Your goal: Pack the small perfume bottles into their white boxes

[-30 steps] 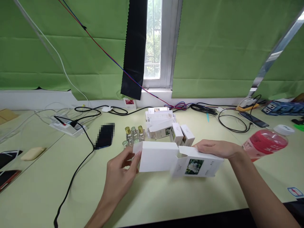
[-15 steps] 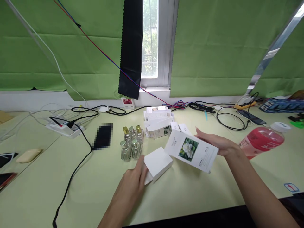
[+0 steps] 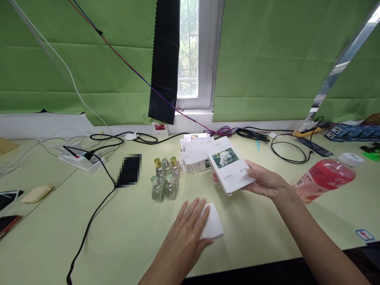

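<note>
Two hands busy | right hand (image 3: pixel 264 181) grips flower-print box (image 3: pixel 230 164) held above tabletop (image 3: pixel 118 233) middle | left hand (image 3: pixel 190 225) flat, fingers spread, on plain white box (image 3: pixel 213 226) near front edge | two pieces lie apart; five bottles (image 3: pixel 165 179) unboxed beside folded cartons (image 3: pixel 197 154)

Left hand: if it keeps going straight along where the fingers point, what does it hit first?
The left hand lies flat on the plain white box, fingers pointing up and right. Straight on, it would likely meet the flower-print box held in the right hand, though that box seems raised; depth is unclear.
</note>
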